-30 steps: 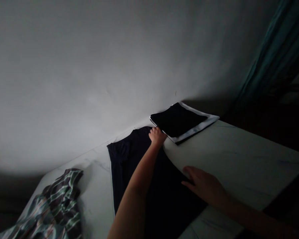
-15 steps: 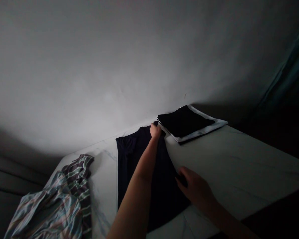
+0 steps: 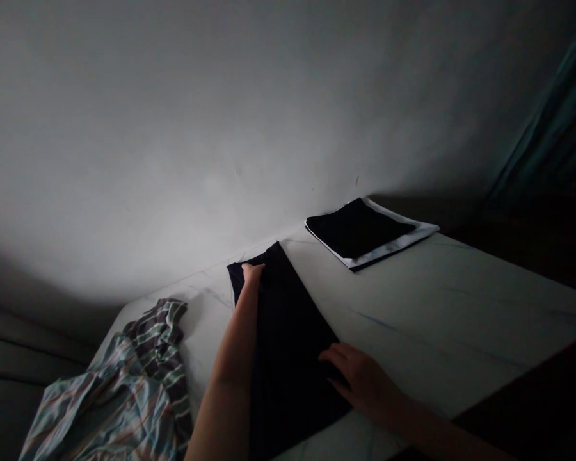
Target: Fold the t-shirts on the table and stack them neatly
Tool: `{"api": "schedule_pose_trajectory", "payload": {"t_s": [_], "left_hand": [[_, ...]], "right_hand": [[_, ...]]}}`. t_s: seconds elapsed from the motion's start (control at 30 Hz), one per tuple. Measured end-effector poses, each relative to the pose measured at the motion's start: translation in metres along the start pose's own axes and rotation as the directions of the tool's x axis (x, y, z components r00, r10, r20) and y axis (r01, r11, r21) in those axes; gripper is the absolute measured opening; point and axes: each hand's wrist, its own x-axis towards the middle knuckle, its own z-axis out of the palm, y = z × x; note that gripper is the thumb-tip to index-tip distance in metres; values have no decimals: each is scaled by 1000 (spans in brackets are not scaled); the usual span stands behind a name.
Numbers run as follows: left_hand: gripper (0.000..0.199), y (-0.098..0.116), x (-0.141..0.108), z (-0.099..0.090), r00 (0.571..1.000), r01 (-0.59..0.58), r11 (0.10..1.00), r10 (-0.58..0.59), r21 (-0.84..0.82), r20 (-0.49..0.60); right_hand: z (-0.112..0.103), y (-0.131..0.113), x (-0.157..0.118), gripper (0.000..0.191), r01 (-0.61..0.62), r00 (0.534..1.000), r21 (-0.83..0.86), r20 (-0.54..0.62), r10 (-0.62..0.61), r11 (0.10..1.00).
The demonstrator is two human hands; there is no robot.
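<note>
A dark navy garment lies lengthwise on the white marble-patterned table, narrowing toward the far end. My left hand is at its far left edge, with the fingers gathered on the cloth. My right hand rests at the garment's right edge nearer me, fingers apart on the fabric. My left forearm hides part of the garment's left side. Beyond the left hand sits a flat folded black cloth on white fabric, touched by neither hand.
A crumpled striped shirt in green, white and dark tones lies at the table's near left and hangs over its edge. A pale wall runs behind the table. A teal curtain hangs at the upper right.
My left hand has moved left across the garment, away from the folded stack. The garment now looks narrower, and my right hand sits further up its right edge.
</note>
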Motion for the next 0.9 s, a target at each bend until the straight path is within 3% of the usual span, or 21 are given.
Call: {"api": "schedule_pose_trajectory", "payload": {"t_s": [0.1,0.3,0.37,0.43,0.53,0.63,0.7,0.8,0.9], "left_hand": [[51,6,-7,1,998,-66,979,61,194,33],[54,10,-32,-17,979,-205,869,184,450,90],[50,8,-41,-27,961,-272,793,254,545,110],[42,4,-50,-40,911,-398,655,362,642,196],[26,-4,-66,-65,796,-597,469,451,651,404],[13,-15,-93,-85,722,-691,481,414,540,555],[8,-22,-121,-91,704,-693,551,378,465,602],[4,-34,-180,-87,659,-717,573,374,396,653],[21,-43,-238,-77,576,-773,533,360,345,734]], "right_hand": [[-6,2,-5,52,30,1000,-8,3,-30,1000],[-12,8,-16,29,170,984,-52,56,-168,984],[-17,8,-19,20,213,974,-38,92,-209,976],[-27,6,-20,12,238,961,4,144,-236,971],[-46,4,-12,11,204,936,114,267,-228,972],[-55,8,16,17,137,930,134,322,-174,981],[-52,14,49,20,121,958,69,252,-134,990],[-36,28,109,29,116,986,-63,131,-107,991],[-18,40,161,39,145,983,-158,135,-124,977]]}}
